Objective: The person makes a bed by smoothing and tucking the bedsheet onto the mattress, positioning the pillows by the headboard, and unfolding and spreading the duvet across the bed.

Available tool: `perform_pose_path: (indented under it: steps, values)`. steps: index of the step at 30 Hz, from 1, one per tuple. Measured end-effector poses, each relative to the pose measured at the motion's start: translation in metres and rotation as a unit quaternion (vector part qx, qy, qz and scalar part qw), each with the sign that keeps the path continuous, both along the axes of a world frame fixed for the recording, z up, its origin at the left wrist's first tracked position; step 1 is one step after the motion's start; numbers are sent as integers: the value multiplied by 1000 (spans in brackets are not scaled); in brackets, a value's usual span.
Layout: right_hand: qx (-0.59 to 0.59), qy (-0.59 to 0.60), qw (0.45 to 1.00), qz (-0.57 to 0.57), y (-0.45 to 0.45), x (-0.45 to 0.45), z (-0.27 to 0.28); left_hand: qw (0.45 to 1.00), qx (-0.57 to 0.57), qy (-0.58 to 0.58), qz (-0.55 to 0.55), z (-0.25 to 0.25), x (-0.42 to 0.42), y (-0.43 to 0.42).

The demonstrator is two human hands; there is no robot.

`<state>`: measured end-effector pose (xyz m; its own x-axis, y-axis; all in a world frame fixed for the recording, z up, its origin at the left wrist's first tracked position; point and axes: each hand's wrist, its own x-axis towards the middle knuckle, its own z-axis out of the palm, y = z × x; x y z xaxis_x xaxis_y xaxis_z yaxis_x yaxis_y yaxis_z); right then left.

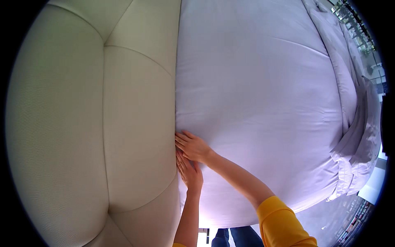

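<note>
A pale lilac sheet [255, 90] covers a mattress that lies against a beige padded headboard [138, 119]. My left hand [190, 173] rests on the sheet at the headboard's edge, fingers stretched toward the seam between the two. Just above it in the view, my right hand [192, 147] lies flat on the sheet, its fingertips at the same seam. The hands are close together, and some fingertips are partly hidden in the gap. Neither hand holds anything that shows. Small wrinkles run across the sheet near the seam.
Bunched lilac fabric [354, 144] hangs at the far right side of the mattress. Grey floor [325, 216] shows at the lower right, beside what look like packed shelves [354, 220]. My legs in dark trousers [242, 236] stand at the bottom edge.
</note>
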<state>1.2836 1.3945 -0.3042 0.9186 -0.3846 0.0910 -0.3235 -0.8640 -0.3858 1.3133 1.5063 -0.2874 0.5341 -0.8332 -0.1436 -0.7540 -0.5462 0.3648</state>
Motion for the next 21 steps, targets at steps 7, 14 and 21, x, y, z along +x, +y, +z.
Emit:
perform_pose_path:
  steps: [7,14,21]
  values:
    - [-100,81,992,17,-4,18,-1,988,-55,113,94,-11,13,-23]
    - [-62,193,978,47,-10,35,9,972,-101,197,82,-26,28,-20]
    - [-27,164,986,22,-9,34,2,989,-109,96,-22,1,8,38]
